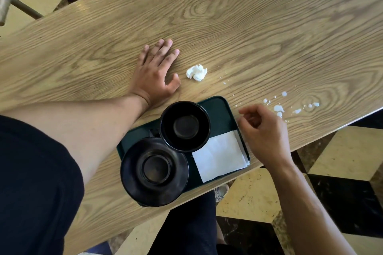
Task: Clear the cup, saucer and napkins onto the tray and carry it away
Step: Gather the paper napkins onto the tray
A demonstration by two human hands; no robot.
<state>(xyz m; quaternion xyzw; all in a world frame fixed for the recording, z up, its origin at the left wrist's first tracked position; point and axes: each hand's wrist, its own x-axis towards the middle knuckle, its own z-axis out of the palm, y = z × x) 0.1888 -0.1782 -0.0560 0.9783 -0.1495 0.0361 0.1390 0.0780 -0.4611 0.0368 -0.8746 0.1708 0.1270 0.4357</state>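
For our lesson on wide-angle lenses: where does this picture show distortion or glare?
Head view: the table edges bow and slant, typical wide-angle stretch; a soft sheen lies on the wood near the crumpled napkin; the dark cup and saucer lose detail; nothing looks motion-blurred.

Cup (pixel 185 126), saucer (pixel 154 172), napkin (pixel 219 155) on tray (pixel 219 109).

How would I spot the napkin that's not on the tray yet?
Start at the green tray at the table's near edge. Just beyond it, beside the left hand, lies a crumpled napkin. It is a small white ball, unlike the flat napkin on the tray.
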